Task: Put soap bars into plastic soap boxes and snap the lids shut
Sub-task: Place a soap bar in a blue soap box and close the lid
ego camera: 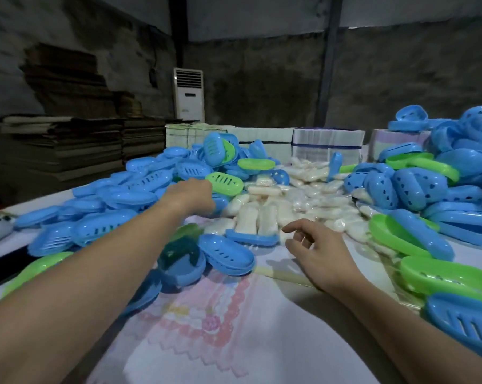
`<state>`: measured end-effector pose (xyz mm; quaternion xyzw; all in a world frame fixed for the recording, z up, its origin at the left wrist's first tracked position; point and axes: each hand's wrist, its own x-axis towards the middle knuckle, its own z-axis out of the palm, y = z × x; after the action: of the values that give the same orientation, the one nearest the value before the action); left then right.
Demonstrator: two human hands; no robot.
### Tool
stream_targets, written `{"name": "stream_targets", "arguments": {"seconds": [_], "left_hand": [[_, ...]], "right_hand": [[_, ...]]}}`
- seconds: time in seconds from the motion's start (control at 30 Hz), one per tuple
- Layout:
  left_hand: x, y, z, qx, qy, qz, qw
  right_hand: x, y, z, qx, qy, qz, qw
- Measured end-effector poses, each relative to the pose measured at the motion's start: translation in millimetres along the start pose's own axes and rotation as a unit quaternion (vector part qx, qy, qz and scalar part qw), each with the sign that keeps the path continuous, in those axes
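Two bare hands over a table heaped with plastic soap boxes and wrapped soap bars.

Head view: the left hand reaches into the pile of blue oval plastic soap boxes, beside a green slotted plastic soap box half; its fingers are blurred and hidden, so I cannot tell whether they grip anything. The right hand hovers above the white patterned tablecloth, fingers loosely curled, holding nothing, near the heap of white wrapped soap bars in the middle of the table.
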<state>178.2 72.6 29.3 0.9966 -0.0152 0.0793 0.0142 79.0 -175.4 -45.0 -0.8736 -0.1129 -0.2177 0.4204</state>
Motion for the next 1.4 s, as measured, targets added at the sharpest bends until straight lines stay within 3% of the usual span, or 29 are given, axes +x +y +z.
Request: {"name": "stream_targets", "arguments": {"seconds": [0.13, 0.3, 0.47, 0.6, 0.67, 0.77, 0.97, 1.07, 1.2, 1.4], "left_hand": [[4, -44, 5, 0.152, -0.090, -0.065, 0.982], [7, -53, 10, 0.097, -0.153, -0.071, 0.981], [7, -42, -1, -0.016, -0.105, -0.053, 0.993], [-3, -13, -15, -0.129, 0.026, 0.012, 0.991], [-13, 15, -15, -0.279, 0.042, 0.051, 0.958], [-31, 64, -9, -0.524, -0.013, 0.077, 0.848], [-58, 126, 33, -0.737, -0.023, 0.086, 0.670], [-64, 129, 36, -0.731, -0.042, 0.083, 0.676], [-63, 117, 36, -0.755, -0.029, 0.074, 0.651], [-62, 107, 25, -0.827, -0.038, 0.011, 0.561]], "right_hand": [[-1, -4, 1, -0.016, -0.015, -0.013, 1.000], [-2, -3, 0, -0.015, -0.028, -0.008, 0.999], [-1, 0, -1, -0.005, -0.023, 0.001, 1.000], [1, 2, -4, 0.005, -0.014, 0.004, 1.000], [2, 4, -5, 0.019, -0.003, 0.008, 1.000], [6, 8, -8, 0.030, 0.025, 0.024, 0.999], [12, 19, -20, 0.001, 0.092, 0.057, 0.994], [18, 25, -31, -0.071, 0.107, 0.075, 0.989], [18, 35, -31, -0.209, 0.023, 0.100, 0.972], [14, 31, -14, -0.319, -0.045, 0.035, 0.946]]}}
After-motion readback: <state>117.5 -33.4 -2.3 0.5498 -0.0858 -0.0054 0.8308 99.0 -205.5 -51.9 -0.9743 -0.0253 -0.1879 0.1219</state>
